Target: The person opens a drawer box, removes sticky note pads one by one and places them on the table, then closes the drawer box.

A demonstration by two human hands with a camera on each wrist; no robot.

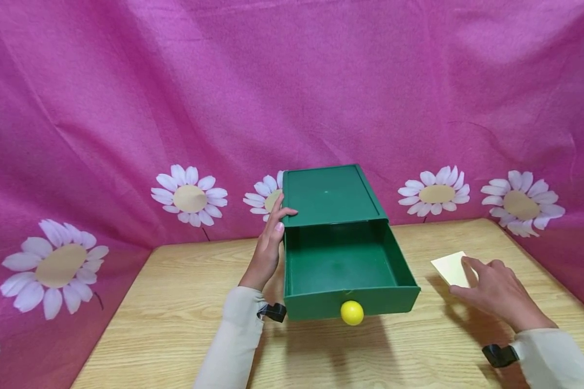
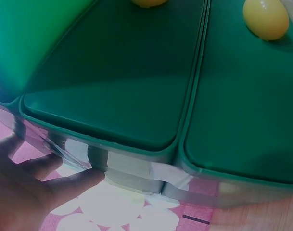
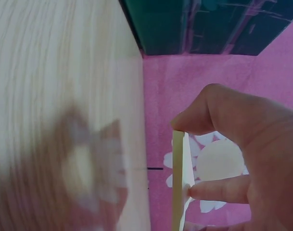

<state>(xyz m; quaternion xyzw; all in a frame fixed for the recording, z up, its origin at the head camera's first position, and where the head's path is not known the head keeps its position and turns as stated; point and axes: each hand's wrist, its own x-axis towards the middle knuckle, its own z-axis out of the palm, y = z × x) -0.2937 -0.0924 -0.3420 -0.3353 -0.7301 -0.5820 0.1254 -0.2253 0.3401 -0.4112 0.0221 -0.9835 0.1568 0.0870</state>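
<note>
A green drawer unit (image 1: 333, 194) stands on the table, its top drawer (image 1: 340, 265) pulled out toward me. Nothing lies inside that drawer, and a yellow round knob (image 1: 352, 313) sits on its front. My left hand (image 1: 267, 251) rests against the unit's left side, with fingertips over the top edge. In the left wrist view the fingers (image 2: 76, 187) lie spread along the side wall. To the right of the drawer, my right hand (image 1: 503, 294) pinches a pale yellow sticky note pad (image 1: 451, 268) above the table. The right wrist view shows the pad (image 3: 177, 180) edge-on between thumb and fingers.
Below the open drawer, the left wrist view shows two pushed-in drawers with yellow knobs (image 2: 267, 18). A light wooden table (image 1: 175, 313) lies beneath everything. Pink cloth with daisies (image 1: 292, 97) hangs behind and at both sides. A dark strap (image 1: 500, 355) circles the right wrist.
</note>
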